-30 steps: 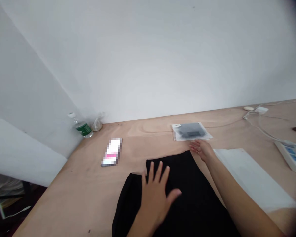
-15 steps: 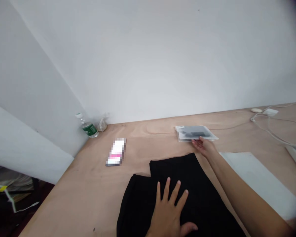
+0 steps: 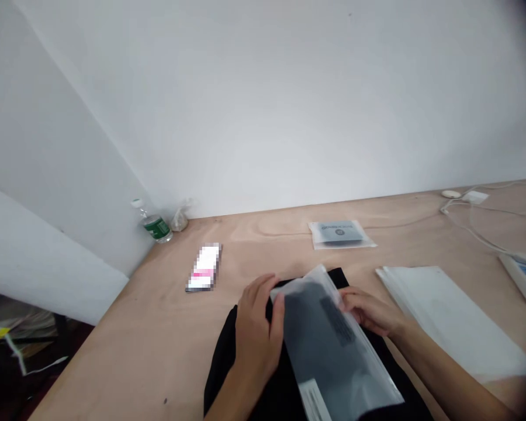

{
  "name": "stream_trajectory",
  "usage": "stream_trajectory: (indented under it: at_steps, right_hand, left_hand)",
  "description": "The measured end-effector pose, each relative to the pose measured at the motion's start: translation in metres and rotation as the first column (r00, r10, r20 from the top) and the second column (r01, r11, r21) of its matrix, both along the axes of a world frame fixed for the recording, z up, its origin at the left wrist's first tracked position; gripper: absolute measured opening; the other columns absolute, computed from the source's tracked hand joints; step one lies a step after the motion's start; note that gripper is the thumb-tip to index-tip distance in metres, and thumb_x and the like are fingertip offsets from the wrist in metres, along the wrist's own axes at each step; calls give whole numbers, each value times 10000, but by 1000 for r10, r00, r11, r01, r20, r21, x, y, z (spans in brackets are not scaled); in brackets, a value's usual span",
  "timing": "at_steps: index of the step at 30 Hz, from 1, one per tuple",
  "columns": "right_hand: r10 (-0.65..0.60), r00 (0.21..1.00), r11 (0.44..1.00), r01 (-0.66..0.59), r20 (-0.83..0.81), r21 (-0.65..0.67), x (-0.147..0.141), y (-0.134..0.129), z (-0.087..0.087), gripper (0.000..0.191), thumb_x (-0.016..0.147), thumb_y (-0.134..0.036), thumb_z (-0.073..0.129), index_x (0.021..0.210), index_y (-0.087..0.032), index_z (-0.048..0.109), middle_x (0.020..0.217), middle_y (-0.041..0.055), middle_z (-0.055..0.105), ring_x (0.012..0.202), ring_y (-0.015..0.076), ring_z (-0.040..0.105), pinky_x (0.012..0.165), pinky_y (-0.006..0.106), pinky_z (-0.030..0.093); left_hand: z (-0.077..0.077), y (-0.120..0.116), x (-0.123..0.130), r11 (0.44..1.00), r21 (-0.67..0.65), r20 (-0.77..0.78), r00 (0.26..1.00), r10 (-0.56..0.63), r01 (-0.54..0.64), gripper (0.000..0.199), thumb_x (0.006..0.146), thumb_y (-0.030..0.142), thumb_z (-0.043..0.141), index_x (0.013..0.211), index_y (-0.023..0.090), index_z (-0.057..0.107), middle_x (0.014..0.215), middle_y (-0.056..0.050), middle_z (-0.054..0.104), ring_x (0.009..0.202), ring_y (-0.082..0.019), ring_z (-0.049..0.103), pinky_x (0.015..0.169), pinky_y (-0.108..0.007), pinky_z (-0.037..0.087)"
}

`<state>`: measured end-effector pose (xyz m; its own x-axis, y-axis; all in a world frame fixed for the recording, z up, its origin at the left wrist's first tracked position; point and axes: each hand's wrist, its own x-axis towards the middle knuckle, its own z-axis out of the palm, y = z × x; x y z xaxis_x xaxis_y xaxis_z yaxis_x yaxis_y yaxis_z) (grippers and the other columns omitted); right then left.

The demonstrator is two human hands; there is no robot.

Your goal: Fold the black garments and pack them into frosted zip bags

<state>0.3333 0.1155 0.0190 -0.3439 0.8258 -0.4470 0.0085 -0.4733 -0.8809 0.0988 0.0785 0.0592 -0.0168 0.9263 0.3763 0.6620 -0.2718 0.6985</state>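
Observation:
Both my hands are above a folded black garment (image 3: 223,351), holding a clear plastic zip bag (image 3: 328,345) with a dark item inside and a white label at its near end. My left hand (image 3: 258,321) grips the bag's upper left edge. My right hand (image 3: 368,310) holds its right side, with the fingers partly behind the film. The bag hides much of the garment. Another clear bag (image 3: 339,234) with a dark printed insert lies flat on the wood farther back.
The plywood table (image 3: 263,251) holds a pixelated flat object (image 3: 204,268), a water bottle (image 3: 154,226), a small plastic bag (image 3: 179,220), white sheets (image 3: 447,310), a power strip (image 3: 523,275) and a white cable (image 3: 473,225). White walls meet behind and left.
My right hand has come back from the far bag to above the garment. My left hand has lifted off the cloth. A clear bag is now held between both hands.

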Motion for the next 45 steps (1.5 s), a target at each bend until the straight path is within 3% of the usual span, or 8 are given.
stream_trajectory:
  at_steps: [4,14,22,27,36,40,42,45]
  right_hand:
    - [74,996,995,-71,46,-65,-6,-7,-9,134,523,-147,563,652,-175,583,552,-73,524,425,45,420,389,162,302]
    - [186,980,969,-196,75,151,-34,3,2,295,782,-496,504,742,-204,510,593,-64,440,474,62,400,408,175,281]
    - [279,951,913,-306,133,269,-24,-7,16,297,789,-350,539,558,-192,438,565,-54,396,527,77,372,503,208,318]
    - [346,935,930,-354,80,104,-2,-19,18,262,793,-409,467,646,-193,448,576,-31,534,486,120,556,437,219,391]
    - [-250,897,967,252,-365,-44,-14,-36,-1,374,799,-565,401,1001,-260,477,1124,60,605,950,208,617,794,396,485]
    - [-415,798,908,396,-436,-138,-38,-51,-6,462,778,-531,489,1139,-244,462,1264,88,535,1113,261,530,881,425,456]
    - [-478,786,878,422,-393,-225,-42,-55,-2,466,750,-441,580,1138,-201,485,1221,109,569,1106,277,534,886,417,462]
    - [-488,788,870,403,-375,-285,-36,-56,6,447,689,-322,667,1088,-170,536,1123,115,630,1052,287,571,898,421,458]
  left_hand:
    - [-12,27,5,893,-394,185,971,-154,216,354,870,380,365,993,165,616,934,-55,662,867,-195,593,768,-310,445]
    - [-28,23,27,842,-443,168,951,-261,309,281,845,358,394,642,192,493,602,34,506,598,-133,476,559,-232,322]
    - [-25,34,2,898,-413,190,979,-80,153,270,799,363,439,581,204,435,578,40,453,594,-146,431,573,-248,309]
    - [-25,46,-34,924,-381,269,957,104,7,265,735,381,503,550,200,443,548,46,418,586,-148,399,568,-248,300]
    - [-30,19,-10,899,-401,576,716,395,-174,325,787,511,402,806,199,492,699,8,555,630,-143,534,575,-253,412]
    - [-30,-24,23,893,-441,747,587,312,87,321,809,502,453,949,216,498,851,-28,617,724,-163,606,610,-274,474]
    - [-27,-36,25,857,-458,732,648,212,236,278,815,463,492,905,203,528,860,-35,618,754,-171,610,644,-289,491]
    - [-18,-32,10,912,-402,623,754,209,80,240,818,429,502,839,199,567,950,-42,624,839,-170,597,676,-266,484]
